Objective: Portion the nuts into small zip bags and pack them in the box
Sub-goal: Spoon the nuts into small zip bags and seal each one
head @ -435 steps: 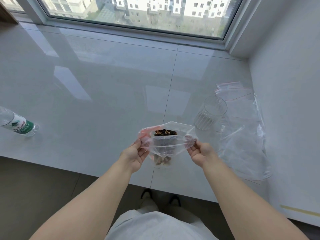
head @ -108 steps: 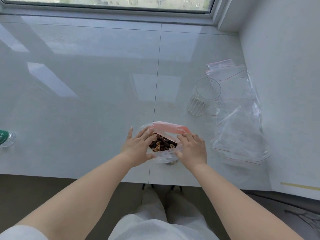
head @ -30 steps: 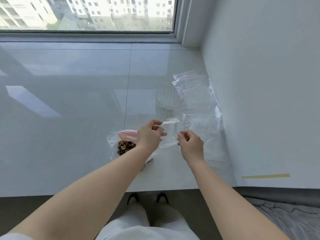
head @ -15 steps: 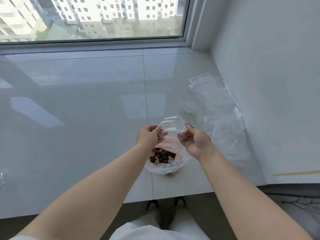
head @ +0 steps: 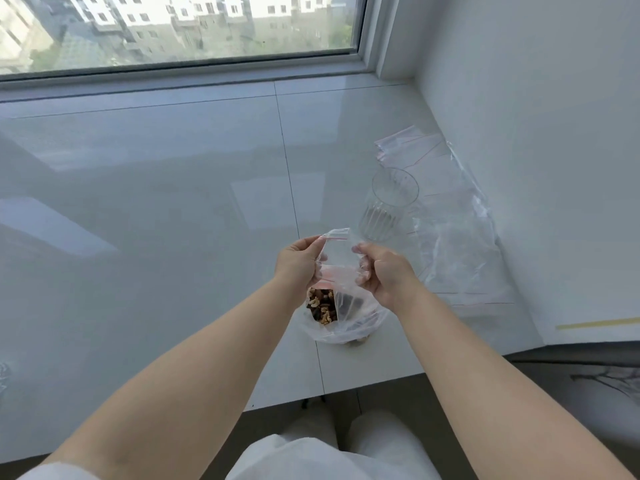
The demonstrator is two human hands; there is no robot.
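Small zip bag (head: 337, 259): clear, empty, red line at the mouth, held upright above the worktop's (head: 173, 220) front edge. Left hand (head: 300, 264) pinches its left side; right hand (head: 379, 270) pinches its right side. Directly beneath sits the large bag (head: 346, 320), open, with mixed nuts (head: 321, 305) (brown and tan) inside. A ribbed glass (head: 387, 204) and a spread of spare bags (head: 453, 237) lie by the right wall.

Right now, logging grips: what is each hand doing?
Left hand: shut on the small bag's left edge.
Right hand: shut on its right edge.
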